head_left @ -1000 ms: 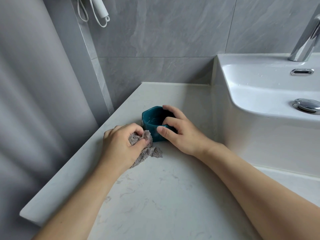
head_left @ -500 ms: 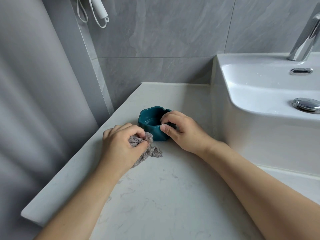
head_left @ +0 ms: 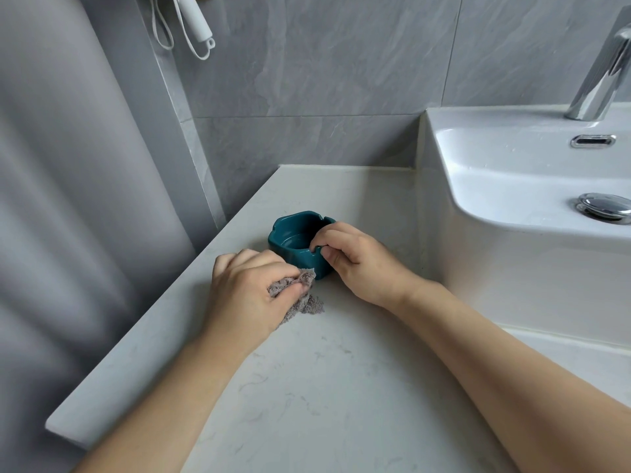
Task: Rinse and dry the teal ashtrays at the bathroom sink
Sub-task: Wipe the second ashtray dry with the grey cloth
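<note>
Since 1 second ago the teal ashtray (head_left: 296,241) has gone from tipped on its side, mouth facing the camera, to standing upright on the pale marble countertop (head_left: 327,387), mouth up; the right hand's grip has shifted from around its body to its near right rim.

At far left hangs a grey curtain (head_left: 68,199), and beside it a white corded device (head_left: 196,18) hangs on the grey tiled wall (head_left: 324,70). The left hand (head_left: 249,291) rests on the countertop, fingers curled tight around a bunched grey cloth (head_left: 300,300) that touches the ashtray's near corner. The ashtray stands near the counter's left edge, well apart from the basin. The right hand (head_left: 358,264) pinches the rim, fingertips inside and thumb on the outer wall. At right sits the white sink (head_left: 512,172) with its chrome faucet (head_left: 601,73) and drain stopper (head_left: 602,204).
</note>
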Demonstrator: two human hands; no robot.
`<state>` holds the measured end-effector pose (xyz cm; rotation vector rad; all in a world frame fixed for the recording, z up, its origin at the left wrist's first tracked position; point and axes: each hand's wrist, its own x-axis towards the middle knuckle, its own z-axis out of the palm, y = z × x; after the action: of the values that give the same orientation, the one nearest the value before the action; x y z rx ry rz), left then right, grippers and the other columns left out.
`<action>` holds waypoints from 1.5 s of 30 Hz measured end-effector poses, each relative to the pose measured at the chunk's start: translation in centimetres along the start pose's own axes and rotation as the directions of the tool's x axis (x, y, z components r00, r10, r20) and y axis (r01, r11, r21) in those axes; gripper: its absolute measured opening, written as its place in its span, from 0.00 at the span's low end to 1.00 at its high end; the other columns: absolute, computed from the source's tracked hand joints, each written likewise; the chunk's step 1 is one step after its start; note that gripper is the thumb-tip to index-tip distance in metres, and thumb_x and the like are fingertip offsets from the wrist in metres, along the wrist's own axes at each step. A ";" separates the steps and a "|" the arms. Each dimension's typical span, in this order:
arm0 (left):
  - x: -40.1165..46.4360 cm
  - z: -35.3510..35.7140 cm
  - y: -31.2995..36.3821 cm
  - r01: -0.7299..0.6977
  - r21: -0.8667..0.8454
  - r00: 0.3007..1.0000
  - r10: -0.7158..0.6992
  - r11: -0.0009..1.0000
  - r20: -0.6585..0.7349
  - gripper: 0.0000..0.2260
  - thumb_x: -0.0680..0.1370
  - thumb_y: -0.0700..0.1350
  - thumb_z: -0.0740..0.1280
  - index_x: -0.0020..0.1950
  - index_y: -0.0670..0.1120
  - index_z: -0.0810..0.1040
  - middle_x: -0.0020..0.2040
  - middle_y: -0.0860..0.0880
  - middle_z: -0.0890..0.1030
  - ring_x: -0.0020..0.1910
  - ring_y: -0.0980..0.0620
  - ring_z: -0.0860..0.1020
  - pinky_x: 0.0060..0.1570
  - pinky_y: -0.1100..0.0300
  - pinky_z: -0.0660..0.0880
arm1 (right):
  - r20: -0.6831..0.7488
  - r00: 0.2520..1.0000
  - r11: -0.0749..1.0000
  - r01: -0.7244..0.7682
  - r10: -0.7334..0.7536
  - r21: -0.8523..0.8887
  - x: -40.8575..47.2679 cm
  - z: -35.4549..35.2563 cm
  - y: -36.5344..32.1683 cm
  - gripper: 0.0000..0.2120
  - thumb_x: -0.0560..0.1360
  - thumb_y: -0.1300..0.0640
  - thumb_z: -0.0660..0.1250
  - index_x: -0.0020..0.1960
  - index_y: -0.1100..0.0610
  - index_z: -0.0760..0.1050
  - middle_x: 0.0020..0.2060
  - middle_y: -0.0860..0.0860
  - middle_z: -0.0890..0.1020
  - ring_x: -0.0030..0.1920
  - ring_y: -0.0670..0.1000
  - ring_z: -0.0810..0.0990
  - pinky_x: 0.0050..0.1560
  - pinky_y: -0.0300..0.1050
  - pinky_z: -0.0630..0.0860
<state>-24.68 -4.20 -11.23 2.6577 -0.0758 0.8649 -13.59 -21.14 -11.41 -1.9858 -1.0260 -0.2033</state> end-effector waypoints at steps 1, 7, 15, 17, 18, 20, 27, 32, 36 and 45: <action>0.0 0.1 -0.2 -0.009 0.004 1.000 0.009 1.000 0.008 0.10 0.72 0.59 0.67 0.41 0.55 0.83 0.41 0.59 0.82 0.45 0.53 0.78 0.50 0.59 0.60 | -0.012 1.000 1.000 0.000 0.000 -0.011 0.0 0.2 0.1 0.13 0.77 0.56 0.57 0.52 0.52 0.79 0.52 0.43 0.78 0.52 0.55 0.77 0.55 0.56 0.75; 0.0 -0.4 0.4 0.027 -0.038 0.999 -0.028 0.999 -0.041 0.15 0.76 0.54 0.59 0.32 0.51 0.72 0.30 0.54 0.73 0.35 0.50 0.73 0.46 0.48 0.69 | -0.066 0.997 0.999 0.030 -0.032 -0.036 -0.1 0.7 0.7 0.08 0.78 0.57 0.56 0.51 0.48 0.73 0.50 0.46 0.79 0.50 0.58 0.76 0.54 0.57 0.74; 1.6 -3.2 0.3 0.073 0.308 0.994 -0.093 0.949 0.053 0.02 0.75 0.49 0.67 0.44 0.54 0.78 0.47 0.55 0.78 0.49 0.47 0.76 0.56 0.51 0.65 | -0.066 0.996 0.972 -0.042 0.059 0.231 -0.1 0.3 0.6 0.10 0.76 0.61 0.55 0.49 0.59 0.74 0.52 0.51 0.77 0.55 0.52 0.74 0.59 0.40 0.70; 2.6 -3.4 0.6 -0.058 0.296 0.996 0.033 0.954 0.089 0.14 0.72 0.42 0.71 0.57 0.51 0.77 0.59 0.52 0.77 0.55 0.45 0.77 0.58 0.48 0.70 | -0.056 0.995 0.960 -0.068 0.086 0.272 -0.1 0.3 0.5 0.09 0.76 0.61 0.55 0.48 0.53 0.73 0.52 0.51 0.77 0.55 0.50 0.74 0.59 0.36 0.68; 3.3 -3.6 0.9 -0.135 0.304 0.983 0.088 0.943 0.162 0.19 0.72 0.41 0.72 0.62 0.51 0.76 0.63 0.52 0.75 0.58 0.45 0.77 0.59 0.48 0.72 | -0.051 0.995 0.957 -0.070 0.088 0.280 -0.1 0.3 0.4 0.09 0.75 0.61 0.55 0.47 0.51 0.72 0.52 0.50 0.77 0.56 0.49 0.74 0.59 0.35 0.68; 4.3 -3.5 1.3 -0.253 0.320 0.936 0.147 0.913 0.320 0.22 0.73 0.44 0.71 0.66 0.51 0.74 0.70 0.53 0.72 0.66 0.47 0.74 0.63 0.50 0.71 | -0.041 0.996 0.959 -0.069 0.083 0.276 -0.1 0.3 0.5 0.11 0.75 0.62 0.55 0.44 0.47 0.71 0.53 0.49 0.76 0.56 0.46 0.73 0.59 0.34 0.67; 6.6 -2.8 1.2 -0.168 0.229 0.854 0.025 0.959 0.520 0.14 0.76 0.55 0.69 0.56 0.50 0.72 0.58 0.57 0.74 0.57 0.52 0.74 0.56 0.51 0.73 | -0.043 0.992 0.940 -0.102 0.122 0.327 -0.3 -0.3 0.2 0.14 0.77 0.65 0.58 0.43 0.46 0.72 0.56 0.45 0.74 0.59 0.36 0.70 0.60 0.31 0.64; 8.7 -4.6 1.6 0.124 0.042 0.804 -0.125 0.991 0.581 0.10 0.72 0.51 0.74 0.49 0.51 0.76 0.46 0.52 0.79 0.43 0.50 0.78 0.48 0.48 0.77 | -0.066 0.970 0.846 -0.169 0.233 0.506 -0.9 -1.1 -0.7 0.19 0.71 0.58 0.61 0.59 0.45 0.74 0.66 0.43 0.72 0.66 0.42 0.71 0.68 0.41 0.68; 9.4 -6.6 1.8 0.484 -0.354 0.728 -0.145 0.800 0.670 0.17 0.69 0.46 0.75 0.54 0.42 0.80 0.53 0.37 0.83 0.47 0.48 0.82 0.56 0.45 0.78 | -0.081 0.967 0.834 -0.163 0.240 0.527 -1.5 -1.3 -1.0 0.31 0.73 0.50 0.66 0.73 0.41 0.61 0.70 0.41 0.70 0.68 0.40 0.70 0.71 0.47 0.67; 9.7 -6.0 4.3 0.686 -0.609 0.708 -0.169 0.399 0.686 0.16 0.82 0.40 0.64 0.70 0.46 0.72 0.66 0.39 0.77 0.58 0.40 0.82 0.59 0.41 0.78 | -0.249 0.915 0.809 -0.123 0.316 0.575 -1.7 -2.1 -2.4 0.20 0.80 0.55 0.65 0.70 0.48 0.66 0.60 0.44 0.80 0.60 0.43 0.78 0.62 0.42 0.74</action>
<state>-20.76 -5.67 0.23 1.6961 0.0904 -0.1618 -15.92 -23.07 -9.46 -1.4555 -0.5365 -0.0934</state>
